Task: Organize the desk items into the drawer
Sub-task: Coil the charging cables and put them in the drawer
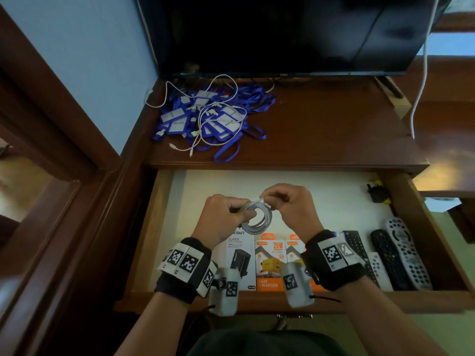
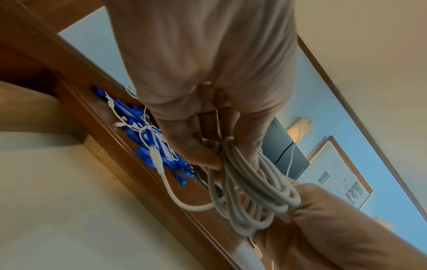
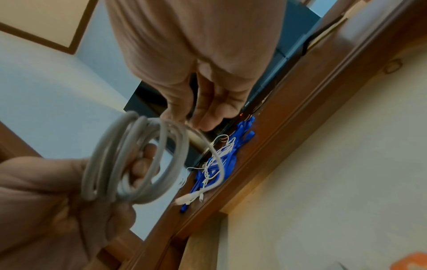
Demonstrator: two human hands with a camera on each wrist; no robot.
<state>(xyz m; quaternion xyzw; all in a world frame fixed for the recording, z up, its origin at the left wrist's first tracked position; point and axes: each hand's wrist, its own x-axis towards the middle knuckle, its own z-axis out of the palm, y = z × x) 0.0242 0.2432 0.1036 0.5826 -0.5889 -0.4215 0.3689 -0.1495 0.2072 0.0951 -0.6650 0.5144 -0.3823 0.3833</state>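
Cable (image 1: pixel 257 217) is wound into white loops, held up over the open drawer (image 1: pixel 401 194). The left hand (image 1: pixel 224 219) curls tight round the loops. The right hand (image 1: pixel 288 205) pinches the loose end by its plug. If that pinch slips, the loops may spring open and need winding again. On the desk (image 1: pixel 334 129) one pile of blue lanyards (image 1: pixel 213 116) waits, tangled with thin white cords. In the drawer lie three charger boxes (image 1: pixel 270 260) and four remotes (image 1: pixel 393 255).
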